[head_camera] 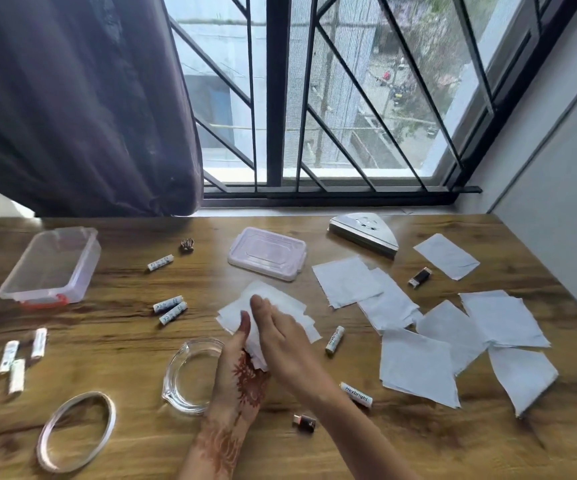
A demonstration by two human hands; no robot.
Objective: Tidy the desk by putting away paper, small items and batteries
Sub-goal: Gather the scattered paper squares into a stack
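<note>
A small stack of white paper sheets (276, 306) sits at the middle of the wooden desk (124, 344). My left hand (240, 372), marked with henna, grips the stack's near edge with the thumb on top. My right hand (280, 337) lies flat over the stack, fingers together. More loose paper sheets (418, 362) are spread over the right half. White batteries lie scattered: one pair (170, 309) left of the stack, several (13, 356) at the far left, one (334, 339) to the right, one (356, 394) by my right forearm.
An open clear plastic box (51, 268) with an orange clasp stands at the back left; its lid (267, 252) lies at back centre. A glass ashtray (190, 374), a clear ring (75, 431), a metal holder (363, 233), two small adapters (419, 277) (304, 421) are also here.
</note>
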